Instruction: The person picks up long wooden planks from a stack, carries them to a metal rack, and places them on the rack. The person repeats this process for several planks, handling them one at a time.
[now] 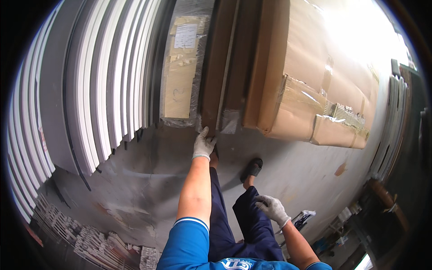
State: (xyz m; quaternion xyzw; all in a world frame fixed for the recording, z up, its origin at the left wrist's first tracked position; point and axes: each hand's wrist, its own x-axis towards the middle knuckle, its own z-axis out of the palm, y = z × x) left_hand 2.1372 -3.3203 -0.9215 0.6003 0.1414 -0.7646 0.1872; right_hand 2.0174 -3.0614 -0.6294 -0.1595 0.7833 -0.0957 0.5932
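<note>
My left hand (204, 145), in a pale work glove, reaches forward to the lower end of a long brown cardboard package (215, 90). Its fingers close on that end; the underside of the grip is hidden. Just left of this package stands a plastic-wrapped one (180, 81) with a pale board face and a white paper label. To its right are more long brown packages (240, 76). My right hand (272, 209), gloved too, hangs beside my right thigh, holding nothing, its fingers loosely bent and apart.
Grey and white panels (108, 81) stand in a tight row at the left. A large, torn cardboard carton (326, 90) is at the right. White strips (96, 243) lie stacked at lower left. My sandalled foot (254, 167) rests on the grey floor (288, 157).
</note>
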